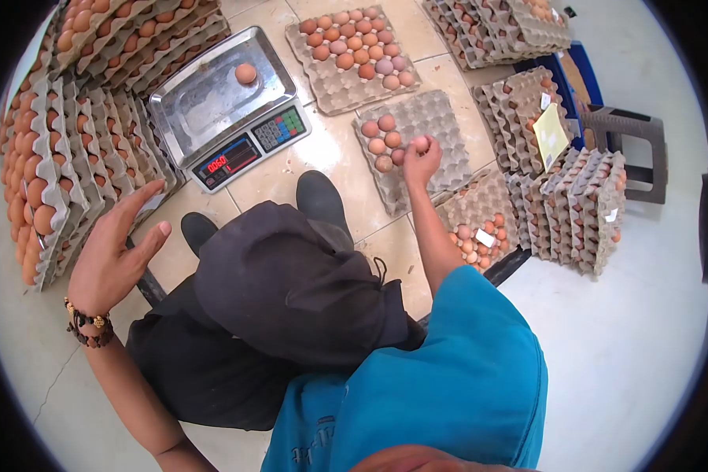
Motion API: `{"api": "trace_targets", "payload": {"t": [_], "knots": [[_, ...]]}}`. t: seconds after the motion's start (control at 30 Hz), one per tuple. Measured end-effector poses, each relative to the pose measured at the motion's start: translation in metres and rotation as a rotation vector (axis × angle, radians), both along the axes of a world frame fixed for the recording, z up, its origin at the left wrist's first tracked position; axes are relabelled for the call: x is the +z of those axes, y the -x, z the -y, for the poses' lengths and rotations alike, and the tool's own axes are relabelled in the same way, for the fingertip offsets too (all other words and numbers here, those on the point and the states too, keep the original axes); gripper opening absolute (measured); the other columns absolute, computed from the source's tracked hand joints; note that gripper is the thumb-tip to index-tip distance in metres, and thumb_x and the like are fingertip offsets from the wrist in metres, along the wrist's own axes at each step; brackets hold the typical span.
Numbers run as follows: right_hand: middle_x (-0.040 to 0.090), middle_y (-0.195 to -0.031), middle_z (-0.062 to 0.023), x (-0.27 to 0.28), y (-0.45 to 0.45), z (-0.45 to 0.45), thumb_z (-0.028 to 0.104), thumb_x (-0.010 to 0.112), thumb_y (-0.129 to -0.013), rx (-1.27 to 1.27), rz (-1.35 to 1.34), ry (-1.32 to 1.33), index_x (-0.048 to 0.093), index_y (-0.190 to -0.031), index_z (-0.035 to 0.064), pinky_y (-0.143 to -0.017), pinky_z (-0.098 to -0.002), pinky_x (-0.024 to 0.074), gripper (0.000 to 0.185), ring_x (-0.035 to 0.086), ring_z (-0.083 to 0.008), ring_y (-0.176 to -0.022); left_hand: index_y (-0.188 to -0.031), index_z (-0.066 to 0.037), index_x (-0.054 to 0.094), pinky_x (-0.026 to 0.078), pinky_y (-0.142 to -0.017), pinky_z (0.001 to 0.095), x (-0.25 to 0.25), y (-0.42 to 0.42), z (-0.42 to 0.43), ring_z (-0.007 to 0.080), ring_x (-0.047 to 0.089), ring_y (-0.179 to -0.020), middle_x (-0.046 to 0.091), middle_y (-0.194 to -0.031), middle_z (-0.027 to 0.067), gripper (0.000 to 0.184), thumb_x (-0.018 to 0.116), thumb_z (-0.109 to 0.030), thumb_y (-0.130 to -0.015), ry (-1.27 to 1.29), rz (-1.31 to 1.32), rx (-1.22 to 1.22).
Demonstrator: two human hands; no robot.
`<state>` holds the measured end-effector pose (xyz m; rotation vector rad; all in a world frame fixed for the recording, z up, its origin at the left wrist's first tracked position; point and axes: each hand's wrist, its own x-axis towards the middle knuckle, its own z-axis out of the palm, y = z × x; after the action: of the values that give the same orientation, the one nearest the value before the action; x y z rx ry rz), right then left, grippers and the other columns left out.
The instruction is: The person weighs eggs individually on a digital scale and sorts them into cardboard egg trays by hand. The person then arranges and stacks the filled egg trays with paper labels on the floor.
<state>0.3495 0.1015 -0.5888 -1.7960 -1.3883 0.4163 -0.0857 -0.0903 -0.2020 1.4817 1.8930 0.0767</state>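
Note:
My right hand [422, 167] has its fingers closed around a pinkish egg [422, 143], low over a grey cardboard egg tray [440, 173]. Several brown eggs [377, 146] sit at that tray's left side. My left hand [106, 263], with beaded bracelets at the wrist, is raised with fingers apart and holds nothing. It is near the stacked egg trays on the left. One brown egg [245, 73] rests on the metal pan of a digital scale [204, 118], whose red display seems to read 0.060.
Another egg tray [346, 98], partly filled, lies beyond the scale. Tall stacks of filled trays [79, 157] stand at the left, more [566, 204] at the right. A tray with a white paper slip [484, 237] is beside my right forearm. A grey plastic stool [633, 145] stands far right.

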Motion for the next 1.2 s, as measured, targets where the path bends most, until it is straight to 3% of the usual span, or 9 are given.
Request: {"api": "trace_targets", "payload": {"t": [0.27, 0.43, 0.53, 0.7, 0.77, 0.93, 1.0, 1.13, 1.2], "knots": [[0.072, -0.100, -0.0171, 0.006, 0.037, -0.080, 0.020, 0.069, -0.082, 0.181, 0.327, -0.169, 0.072, -0.098, 0.0027, -0.081, -0.0500, 0.0514, 0.024, 0.066, -0.0383, -0.094, -0.144, -0.004, 0.052, 0.041, -0.110, 0.0395, -0.005, 0.004, -0.001, 0.0330, 0.057, -0.129, 0.062, -0.136, 0.0179, 0.051, 0.065, -0.022, -0.097, 0.002, 0.004, 0.022], [0.073, -0.098, -0.0184, 0.009, 0.119, -0.153, 0.036, 0.069, -0.083, 0.395, 0.500, 0.221, 0.073, -0.100, 0.0065, -0.080, -0.0490, 0.0542, 0.034, 0.071, -0.0371, -0.094, -0.140, -0.004, 0.055, 0.045, -0.105, 0.0413, -0.010, 0.003, -0.001, 0.0347, 0.058, -0.125, 0.063, -0.133, 0.0199, 0.051, 0.066, -0.027, -0.096, -0.043, 0.008, 0.011], [0.074, -0.098, -0.0191, 0.010, 0.149, -0.167, 0.028, 0.063, -0.086, 0.304, 0.569, 0.389, 0.074, -0.095, 0.0050, -0.080, -0.0476, 0.0555, 0.027, 0.072, -0.0354, -0.096, -0.139, -0.003, 0.055, 0.047, -0.102, 0.0416, -0.001, 0.001, -0.011, 0.0358, 0.061, -0.120, 0.064, -0.129, 0.0206, 0.051, 0.066, -0.029, -0.096, 0.108, 0.018, 0.099], [0.075, -0.101, -0.0182, -0.007, 0.138, -0.183, 0.042, 0.065, -0.085, 0.315, 0.553, 0.373, 0.072, -0.090, 0.0017, -0.080, -0.0498, 0.0571, 0.041, 0.073, -0.0325, -0.098, -0.142, -0.005, 0.053, 0.044, -0.105, 0.0413, -0.003, 0.005, -0.007, 0.0360, 0.058, -0.125, 0.061, -0.135, 0.0204, 0.053, 0.065, -0.027, -0.096, 0.085, 0.042, 0.110], [0.075, -0.093, -0.0128, -0.010, 0.140, -0.176, 0.032, 0.062, -0.086, 0.330, -0.112, 0.229, 0.074, -0.090, 0.0022, -0.076, -0.0418, 0.0574, 0.032, 0.072, -0.0277, -0.085, -0.142, -0.005, 0.053, 0.044, -0.105, 0.0415, -0.001, 0.003, -0.007, 0.0360, 0.058, -0.124, 0.061, -0.134, 0.0200, 0.053, 0.065, -0.028, -0.096, 0.051, 0.045, 0.103], [0.066, -0.092, -0.0088, 0.052, 0.174, -0.134, 0.029, 0.059, -0.089, 0.277, -1.581, 0.658, 0.063, -0.114, -0.0018, -0.070, -0.0352, 0.0565, 0.040, 0.064, -0.0201, -0.075, -0.140, -0.004, 0.054, 0.048, -0.097, 0.0428, -0.007, 0.007, 0.003, 0.0385, 0.060, -0.114, 0.064, -0.127, 0.0207, 0.053, 0.064, -0.032, -0.096, -0.063, 0.023, 0.061], [0.063, -0.094, -0.0100, 0.029, 0.199, -0.145, 0.024, 0.057, -0.090, 0.622, -1.507, 0.730, 0.055, -0.121, -0.0015, -0.071, -0.0394, 0.0567, 0.040, 0.065, -0.0207, -0.081, -0.144, -0.008, 0.052, 0.049, -0.091, 0.0400, -0.004, 0.006, 0.003, 0.0347, 0.062, -0.110, 0.063, -0.130, 0.0185, 0.054, 0.065, -0.030, -0.096, -0.022, 0.022, 0.069], [0.065, -0.092, -0.0141, 0.064, 0.299, -0.085, 0.015, 0.057, -0.088, 1.053, -0.508, 0.590, 0.054, -0.119, 0.0004, -0.083, -0.0421, 0.0564, 0.035, 0.068, -0.0304, -0.089, -0.143, -0.008, 0.053, 0.049, -0.086, 0.0386, -0.007, 0.011, 0.012, 0.0333, 0.062, -0.104, 0.064, -0.130, 0.0176, 0.054, 0.065, -0.032, -0.096, -0.077, 0.012, 0.059], [0.064, -0.094, -0.0178, 0.059, 0.329, -0.067, 0.019, 0.064, -0.087, 1.285, 0.104, 0.166, 0.055, -0.118, 0.0019, -0.085, -0.0440, 0.0562, 0.037, 0.068, -0.0368, -0.090, -0.143, -0.008, 0.053, 0.049, -0.084, 0.0379, -0.010, 0.014, 0.016, 0.0326, 0.062, -0.101, 0.064, -0.130, 0.0173, 0.054, 0.065, -0.033, -0.096, -0.113, -0.003, 0.050]]}}
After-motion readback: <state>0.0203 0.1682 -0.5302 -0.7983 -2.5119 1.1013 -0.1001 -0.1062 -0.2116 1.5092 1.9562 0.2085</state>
